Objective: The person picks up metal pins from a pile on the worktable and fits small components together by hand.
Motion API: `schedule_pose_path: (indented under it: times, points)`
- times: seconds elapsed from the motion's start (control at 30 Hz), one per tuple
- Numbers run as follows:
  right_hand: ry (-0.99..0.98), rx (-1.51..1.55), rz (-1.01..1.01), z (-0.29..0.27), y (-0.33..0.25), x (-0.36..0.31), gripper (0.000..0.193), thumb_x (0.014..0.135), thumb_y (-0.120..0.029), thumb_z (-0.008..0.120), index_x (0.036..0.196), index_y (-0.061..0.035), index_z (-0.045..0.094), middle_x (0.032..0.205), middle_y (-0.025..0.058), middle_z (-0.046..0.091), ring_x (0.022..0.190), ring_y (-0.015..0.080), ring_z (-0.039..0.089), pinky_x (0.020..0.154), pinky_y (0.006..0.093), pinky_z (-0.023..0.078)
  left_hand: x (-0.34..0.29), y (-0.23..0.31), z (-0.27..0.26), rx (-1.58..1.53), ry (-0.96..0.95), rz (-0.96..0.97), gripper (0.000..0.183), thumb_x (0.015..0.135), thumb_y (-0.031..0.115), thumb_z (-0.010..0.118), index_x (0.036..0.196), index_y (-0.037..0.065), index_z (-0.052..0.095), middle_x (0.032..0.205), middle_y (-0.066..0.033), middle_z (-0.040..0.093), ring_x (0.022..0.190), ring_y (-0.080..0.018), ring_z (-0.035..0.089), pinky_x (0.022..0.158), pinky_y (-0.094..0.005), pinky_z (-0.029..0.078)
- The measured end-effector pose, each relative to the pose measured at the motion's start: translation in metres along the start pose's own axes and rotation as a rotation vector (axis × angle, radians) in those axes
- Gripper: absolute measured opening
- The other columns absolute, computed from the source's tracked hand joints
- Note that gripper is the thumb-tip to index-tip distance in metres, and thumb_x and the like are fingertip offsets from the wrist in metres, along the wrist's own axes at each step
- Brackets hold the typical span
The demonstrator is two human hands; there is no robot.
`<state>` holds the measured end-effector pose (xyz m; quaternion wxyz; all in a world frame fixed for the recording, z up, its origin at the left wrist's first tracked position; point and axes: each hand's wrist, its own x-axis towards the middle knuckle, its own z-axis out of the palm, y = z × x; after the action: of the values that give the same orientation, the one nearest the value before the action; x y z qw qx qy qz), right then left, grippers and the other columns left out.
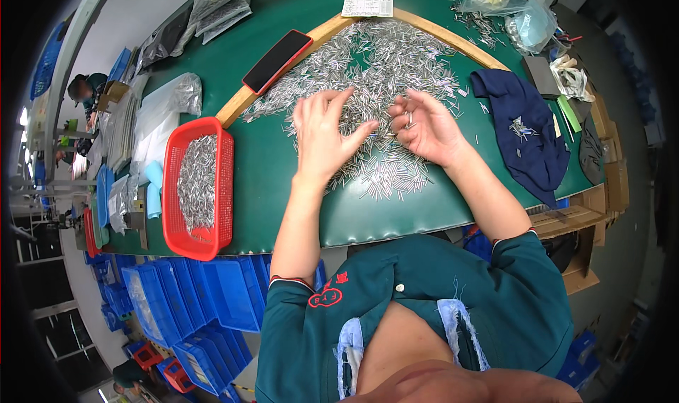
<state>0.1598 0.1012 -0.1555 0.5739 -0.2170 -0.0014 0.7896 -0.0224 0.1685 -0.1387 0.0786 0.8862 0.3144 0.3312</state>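
A wide heap of small silvery metal pins [389, 177] is spread over the green tabletop [283, 223]. Over the left part of the heap is my left hand [324, 134], its thumb spread away from the fingers and nothing visible in it. Facing it, my right hand [430, 129] is turned partly palm up with curled fingers. A few small metal pins seem to show between those fingers; how many is too small to tell. To the left, a red plastic basket [225, 184] holds many more pins.
Two wooden strips [453, 41] meet in a V behind the heap, with paper slips [368, 6] at the corner. A phone [277, 61] lies on the left strip. Dark blue cloth [527, 120] with pins lies right. Blue bins [233, 290] stand below the table.
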Motion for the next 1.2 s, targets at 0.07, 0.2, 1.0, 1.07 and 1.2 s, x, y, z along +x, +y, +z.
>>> schedule_pose_path:
  times: [0.07, 0.2, 1.0, 1.07, 1.2]
  points:
    - [-0.008, 0.039, -0.064, -0.011, -0.008, 0.002, 0.018, 0.082, -0.027, 0.054, 0.084, -0.0092, 0.052, 0.072, -0.0019, 0.049, 0.059, 0.0052, 0.045, 0.043, 0.0158, 0.034, -0.003, -0.007, 0.002, 0.164, -0.245, -0.117, 0.078, 0.055, 0.057, 0.068, 0.108, 0.002, 0.053, 0.107, -0.0109, 0.046, 0.105, -0.0259, 0.042, 0.093, -0.0585, 0.019]
    - [0.024, 0.008, -0.199, -0.004, -0.008, -0.003, 0.021, 0.083, -0.031, 0.055, 0.083, -0.0116, 0.049, 0.067, -0.005, 0.043, 0.054, 0.0036, 0.04, 0.04, 0.0151, 0.03, -0.011, 0.002, 0.018, 0.153, -0.28, -0.069, 0.07, 0.057, 0.048, 0.071, 0.107, 0.003, 0.054, 0.104, -0.0104, 0.047, 0.104, -0.0252, 0.043, 0.095, -0.0614, 0.016]
    - [0.125, -0.725, -0.221, 0.004, 0.019, -0.004, 0.023, 0.083, -0.027, 0.057, 0.092, -0.0056, 0.057, 0.064, -0.0077, 0.042, 0.047, -0.0021, 0.029, 0.038, 0.0153, 0.019, -0.007, 0.01, 0.028, -0.241, 0.026, 0.008, 0.023, 0.077, 0.013, 0.059, 0.099, 0.015, 0.062, 0.085, -0.002, 0.058, 0.082, -0.0178, 0.056, 0.094, -0.0441, 0.029]
    - [0.144, -0.785, -0.252, 0.005, 0.021, -0.003, 0.022, 0.083, -0.025, 0.057, 0.09, -0.0045, 0.058, 0.066, -0.0068, 0.046, 0.049, -0.0019, 0.033, 0.039, 0.0153, 0.023, -0.008, 0.008, 0.03, -0.251, 0.023, -0.003, 0.024, 0.077, 0.012, 0.059, 0.101, 0.015, 0.062, 0.084, -0.0025, 0.058, 0.082, -0.0181, 0.056, 0.093, -0.0429, 0.03]
    - [0.104, -0.927, -0.595, -0.002, 0.027, 0.006, 0.018, 0.084, -0.017, 0.056, 0.092, -0.0013, 0.06, 0.074, -0.0027, 0.056, 0.062, 0.0009, 0.046, 0.053, 0.0167, 0.036, -0.007, 0.009, 0.03, -0.339, -0.005, -0.049, 0.028, 0.078, 0.01, 0.058, 0.106, 0.013, 0.06, 0.079, -0.0046, 0.057, 0.076, -0.0187, 0.055, 0.083, -0.0347, 0.038]
